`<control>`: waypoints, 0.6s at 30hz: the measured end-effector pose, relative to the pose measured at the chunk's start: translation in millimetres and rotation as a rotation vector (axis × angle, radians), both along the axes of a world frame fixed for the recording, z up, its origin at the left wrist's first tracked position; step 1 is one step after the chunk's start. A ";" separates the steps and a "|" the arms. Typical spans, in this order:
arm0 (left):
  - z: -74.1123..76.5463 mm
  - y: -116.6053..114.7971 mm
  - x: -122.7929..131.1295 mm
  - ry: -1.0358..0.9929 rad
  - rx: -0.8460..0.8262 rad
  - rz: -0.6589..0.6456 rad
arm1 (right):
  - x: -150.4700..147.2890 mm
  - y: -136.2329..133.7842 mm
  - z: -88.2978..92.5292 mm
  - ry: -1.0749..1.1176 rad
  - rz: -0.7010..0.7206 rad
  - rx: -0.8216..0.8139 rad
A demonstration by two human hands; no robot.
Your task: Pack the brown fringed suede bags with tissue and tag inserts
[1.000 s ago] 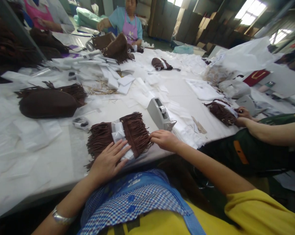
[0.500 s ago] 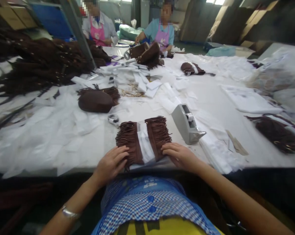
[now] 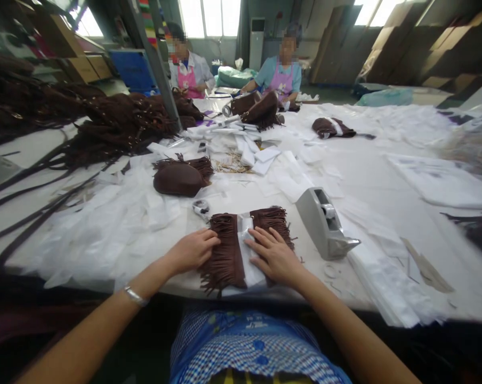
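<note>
The brown fringed bag (image 3: 233, 261) lies on the counter (image 3: 364, 146) under my right fingers (image 3: 260, 249), spread flat, gripping nothing. Its white band (image 3: 252, 274) runs away from me; my left fingers (image 3: 213, 239) curl at the left fringe (image 3: 220, 269), pinching or not I cannot tell.

Brn fringed bag (image 3: 225, 256) w/ wht band (image 3: 252, 277) lies flat on tbl (image 3: 364, 173).

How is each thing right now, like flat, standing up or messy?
Fringed bag: lying flat, white band across its middle
Left hand: at the fringe; grip unclear
Right hand: open, flat on the bag
Tape dispenser: standing upright
White sheets: loosely scattered
Checked apron: worn
</note>
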State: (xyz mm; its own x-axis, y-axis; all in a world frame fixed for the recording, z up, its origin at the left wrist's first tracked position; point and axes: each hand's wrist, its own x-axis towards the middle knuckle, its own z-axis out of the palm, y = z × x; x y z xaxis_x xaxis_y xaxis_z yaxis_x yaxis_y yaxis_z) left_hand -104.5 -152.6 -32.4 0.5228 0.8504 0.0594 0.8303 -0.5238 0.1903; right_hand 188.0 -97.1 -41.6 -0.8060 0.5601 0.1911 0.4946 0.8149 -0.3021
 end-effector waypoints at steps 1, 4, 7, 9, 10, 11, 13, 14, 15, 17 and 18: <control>0.2 -4.1 -14.2 0.021 -0.024 0.045 | 1.5 0.0 -2.3 0.002 -0.002 -0.005; 9.3 -11.2 -41.9 0.073 -0.064 0.145 | 5.4 -1.1 -4.8 0.028 -0.006 -0.020; 20.3 5.9 -28.7 0.010 0.014 0.155 | 5.5 -1.2 -4.6 0.044 -0.012 -0.039; 20.7 28.0 -6.3 -0.052 0.078 0.087 | 5.1 -0.8 -4.7 0.053 -0.018 -0.045; 18.3 39.3 3.9 -0.051 0.092 0.029 | 5.2 -0.6 -4.9 0.058 -0.019 -0.047; 14.6 49.1 11.3 -0.036 0.098 -0.026 | 5.4 -0.4 -5.2 0.065 -0.019 -0.048; 5.5 61.5 14.1 0.007 0.094 -0.097 | 6.3 -0.1 -6.0 0.082 -0.019 -0.051; 1.3 63.3 9.3 0.022 0.090 -0.109 | 6.7 0.0 -6.4 0.093 -0.018 -0.053; -2.0 62.3 0.9 0.032 0.088 -0.108 | 7.1 0.2 -6.7 0.104 -0.013 -0.055; -4.8 53.9 -22.7 0.038 0.089 -0.084 | 7.5 0.8 -7.1 0.127 0.002 -0.066; -4.0 47.7 -35.9 0.045 0.086 -0.074 | 7.5 1.1 -7.1 0.136 0.007 -0.073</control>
State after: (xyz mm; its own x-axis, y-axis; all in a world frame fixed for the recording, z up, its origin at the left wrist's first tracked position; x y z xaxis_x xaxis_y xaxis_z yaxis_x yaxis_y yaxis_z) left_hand -140.4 -104.9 -36.4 0.5879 0.8020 0.1058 0.7954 -0.5969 0.1052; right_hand 195.5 -96.0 -48.8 -0.7796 0.5708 0.2577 0.4395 0.7917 -0.4243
